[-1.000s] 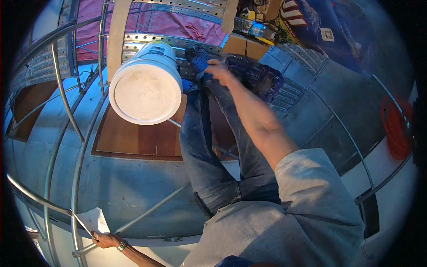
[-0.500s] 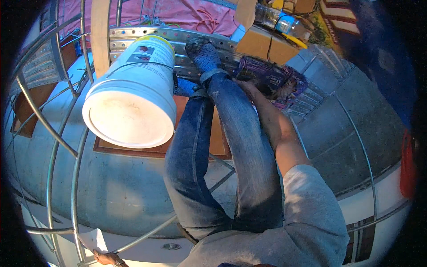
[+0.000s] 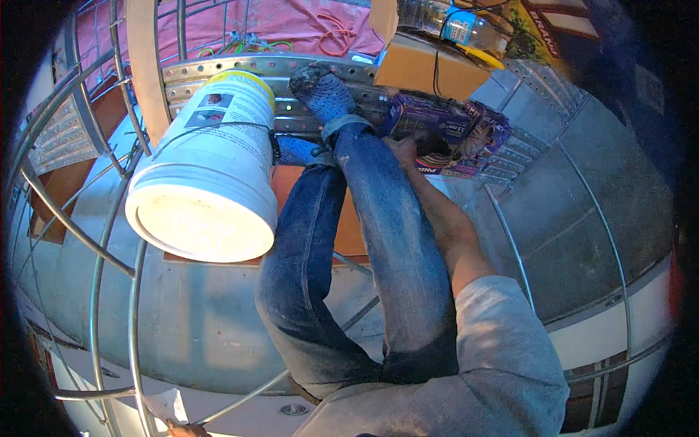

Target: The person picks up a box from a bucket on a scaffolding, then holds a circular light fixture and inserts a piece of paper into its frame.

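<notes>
I look down along my legs in blue jeans (image 3: 378, 240); my feet rest on a perforated metal beam (image 3: 218, 69). My right hand (image 3: 400, 149) reaches down beside my right leg, its fingers closed on the left edge of a purple printed package (image 3: 448, 131) lying on the curved metal wall. Only a sliver of my left hand (image 3: 180, 428) shows at the bottom edge, pinching a white sheet of paper (image 3: 164, 404) by a steel rail. A white plastic bucket (image 3: 207, 182) with a wire handle hangs just left of my left leg, bottom toward me.
Curved steel cage hoops (image 3: 109, 255) ring the left side. A cardboard box (image 3: 426, 65) with a clear bottle stands above the package. Behind lie a pink tarp with an orange cord (image 3: 335, 33) and a brown panel (image 3: 349, 226) in the metal wall.
The bucket and legs have grown larger and drifted in the view. My right hand stays at the purple package. My left hand with the paper has slipped down to the bottom edge.
</notes>
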Motion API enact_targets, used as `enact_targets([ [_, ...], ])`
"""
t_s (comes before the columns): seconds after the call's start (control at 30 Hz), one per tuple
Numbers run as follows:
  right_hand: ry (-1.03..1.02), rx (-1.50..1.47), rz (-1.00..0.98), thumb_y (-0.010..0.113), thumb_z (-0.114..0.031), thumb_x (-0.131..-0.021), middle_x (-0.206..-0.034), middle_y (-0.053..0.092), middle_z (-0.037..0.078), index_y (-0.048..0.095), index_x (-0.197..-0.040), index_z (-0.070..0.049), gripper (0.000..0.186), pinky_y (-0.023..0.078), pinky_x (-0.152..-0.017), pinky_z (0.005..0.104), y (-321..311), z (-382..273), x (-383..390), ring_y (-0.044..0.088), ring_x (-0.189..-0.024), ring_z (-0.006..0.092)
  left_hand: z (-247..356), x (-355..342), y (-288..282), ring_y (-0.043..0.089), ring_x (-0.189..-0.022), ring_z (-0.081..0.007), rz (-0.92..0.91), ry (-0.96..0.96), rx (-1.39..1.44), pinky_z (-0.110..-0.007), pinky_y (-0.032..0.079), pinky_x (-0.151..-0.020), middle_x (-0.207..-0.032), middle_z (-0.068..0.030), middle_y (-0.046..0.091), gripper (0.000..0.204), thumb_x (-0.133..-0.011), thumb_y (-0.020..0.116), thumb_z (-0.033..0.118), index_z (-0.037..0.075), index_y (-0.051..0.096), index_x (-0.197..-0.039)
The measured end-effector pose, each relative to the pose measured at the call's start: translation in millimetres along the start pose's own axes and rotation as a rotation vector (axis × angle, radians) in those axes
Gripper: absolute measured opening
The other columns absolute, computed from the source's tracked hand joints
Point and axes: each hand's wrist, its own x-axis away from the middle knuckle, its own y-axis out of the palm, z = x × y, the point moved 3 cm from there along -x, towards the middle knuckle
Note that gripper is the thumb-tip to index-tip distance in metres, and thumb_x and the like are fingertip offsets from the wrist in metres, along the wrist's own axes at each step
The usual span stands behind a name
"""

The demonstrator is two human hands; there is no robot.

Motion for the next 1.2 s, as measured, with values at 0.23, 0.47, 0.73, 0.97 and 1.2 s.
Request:
enact_targets([
  [0.23, 0.005, -0.33, -0.53, 0.076, -0.022, -0.079, -0.087, 0.069, 0.009, 0.067, -0.109, 0.001, 0.039, 0.056, -0.065, 0.0342, -71.7, 55.6, 32.6, 0.065, -0.067, 0.0215, -2.9, 8.2, 19.2, 0.065, -0.094, -0.0342, -0.003, -0.246, 0.105, -0.045, 0.051, -0.085, -0.11, -0.0177, 0.069, 0.048, -0.098, 0.06, 0.036, -0.004, 0.066, -0.123],
  [0.47, -1.221, 0.6, 0.051, 0.048, -0.028, -0.1, -0.106, 0.07, 0.02, 0.069, -0.105, -0.009, 0.029, 0.054, -0.09, 0.0439, 30.3, -218.5, -68.3, 0.068, -0.098, 0.0349, 56.9, 18.1, 91.4, 0.064, -0.105, -0.0357, -0.077, -0.485, 0.311, -0.047, 0.048, -0.098, -0.117, -0.0164, 0.069, 0.045, -0.094, 0.061, 0.035, -0.001, 0.074, -0.116],
  [0.73, -0.005, -0.525, -0.56, 0.074, -0.012, -0.062, -0.098, 0.071, 0.006, 0.066, -0.118, -0.001, 0.057, 0.054, -0.09, 0.0382, -212.3, -76.5, 191.1, 0.068, -0.092, 0.0237, 16.4, 37.4, 11.9, 0.061, -0.102, -0.0281, 0.22, -0.842, 0.668, -0.04, 0.047, -0.097, -0.121, -0.0175, 0.068, 0.032, -0.096, 0.064, 0.013, -0.01, 0.068, -0.118],
  [0.97, -0.353, 0.102, -0.758, 0.083, -0.028, -0.063, -0.104, 0.073, 0.008, 0.063, -0.125, -0.002, 0.07, 0.055, -0.085, 0.0397, -253.2, -310.0, 304.3, 0.07, -0.091, 0.0236, 40.2, 36.3, 30.5, 0.06, -0.091, -0.0217, 0.281, -0.896, 0.878, -0.036, 0.047, -0.088, -0.104, -0.0112, 0.071, 0.018, -0.097, 0.062, 0.005, -0.007, 0.07, -0.108],
  [1.2, -0.787, 0.666, -0.704, 0.084, -0.038, -0.065, -0.106, 0.073, 0.023, 0.061, -0.12, 0.002, 0.072, 0.054, -0.09, 0.0462, -170.1, -421.4, 408.9, 0.072, -0.096, 0.0384, 68.1, 38.0, 9.7, 0.06, -0.09, -0.0229, 0.297, -0.882, 0.976, -0.037, 0.046, -0.087, -0.102, -0.0132, 0.07, 0.02, -0.096, 0.063, 0.01, -0.007, 0.069, -0.104],
])
